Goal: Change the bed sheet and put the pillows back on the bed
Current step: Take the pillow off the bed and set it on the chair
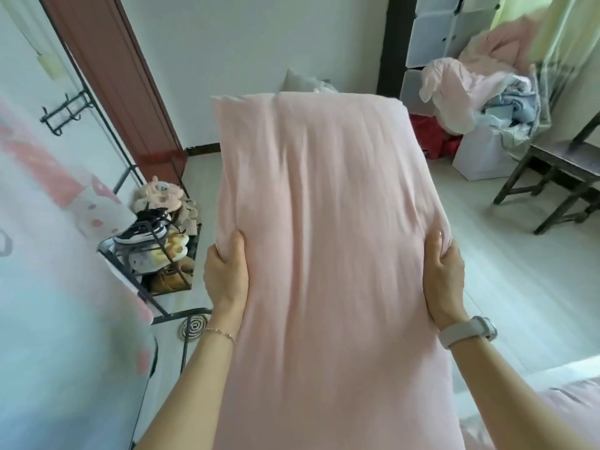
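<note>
From the head camera, no brand, label or writing can be read anywhere; the frame is partly motion-blurred. A pink pillow point(324, 241) fills the centre, held upright in the air above the floor point(487, 254), its long side running from 12 to 6 o'clock and its top edge just under a grey cushion point(298, 81) by the far wall. The left hand point(225, 271) grips the pillow's left edge at 9 o'clock, thumb on the front and fingers curled round behind; a thin bracelet point(220, 332) sits on that wrist. The right hand point(443, 277) grips the right edge at 3 o'clock the same way, fingers clamped on the fabric, with a pale watch point(467, 329) on its wrist. At 8 o'clock a patterned curtain point(48, 287) hangs blurred, and beside it a black wire shoe rack point(152, 251) holds shoes and plush toys close to the pillow's left edge. A red-brown door frame point(113, 79) stands at 11 o'clock. At 2 o'clock a heap of pink and blue laundry point(470, 89) lies before white cube shelves point(435, 27), and a dark wooden chair point(558, 170) stands at 3 o'clock. Open floor lies between chair and pillow. A pink bed point(571, 404) corner shows at 5 o'clock.
</note>
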Motion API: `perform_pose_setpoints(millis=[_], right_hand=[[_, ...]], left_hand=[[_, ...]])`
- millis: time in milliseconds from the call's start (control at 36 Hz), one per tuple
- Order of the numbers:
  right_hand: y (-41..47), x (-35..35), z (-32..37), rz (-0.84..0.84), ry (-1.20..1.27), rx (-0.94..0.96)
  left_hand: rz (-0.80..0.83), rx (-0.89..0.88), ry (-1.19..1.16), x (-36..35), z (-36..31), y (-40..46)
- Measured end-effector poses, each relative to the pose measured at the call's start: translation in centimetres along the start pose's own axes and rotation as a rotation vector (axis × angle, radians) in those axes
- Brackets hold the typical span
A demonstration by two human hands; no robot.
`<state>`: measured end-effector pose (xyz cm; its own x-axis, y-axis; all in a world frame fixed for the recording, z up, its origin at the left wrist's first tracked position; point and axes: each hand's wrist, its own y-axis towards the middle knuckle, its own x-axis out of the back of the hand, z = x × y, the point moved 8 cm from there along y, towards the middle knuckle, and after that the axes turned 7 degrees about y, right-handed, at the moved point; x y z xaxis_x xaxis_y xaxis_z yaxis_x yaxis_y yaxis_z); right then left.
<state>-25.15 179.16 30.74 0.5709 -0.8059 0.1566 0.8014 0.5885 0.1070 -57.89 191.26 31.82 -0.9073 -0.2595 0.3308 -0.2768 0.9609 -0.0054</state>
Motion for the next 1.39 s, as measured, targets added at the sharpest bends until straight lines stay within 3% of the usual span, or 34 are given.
perform_pose_setpoints(millis=[417, 750, 917, 1167, 1389], right_hand=[[24.4, -12.3, -5.6, 0.013, -0.100, -0.204], [46.9, -17.0, -7.7, -0.178, -0.097, -0.226], [57.4, -13.6, -7.3, -0.356, -0.149, -0.251], [64.3, -4.1, -13.2, -0.713, -0.134, -0.410], [77.5, 3.1, -18.0, -0.858, -0.071, -0.466]], left_hand=[[0.127, 0.108, 0.130, -21.3, -3.5, 21.0], [0.323, 0.041, 0.136, -44.7, -10.7, 38.1], [0.519, -0.044, 0.187, -60.9, -16.9, 43.3], [0.862, -0.174, 0.276, -82.6, -22.1, 39.3], [0.936, -0.295, 0.321, -101.5, -28.4, 36.7]])
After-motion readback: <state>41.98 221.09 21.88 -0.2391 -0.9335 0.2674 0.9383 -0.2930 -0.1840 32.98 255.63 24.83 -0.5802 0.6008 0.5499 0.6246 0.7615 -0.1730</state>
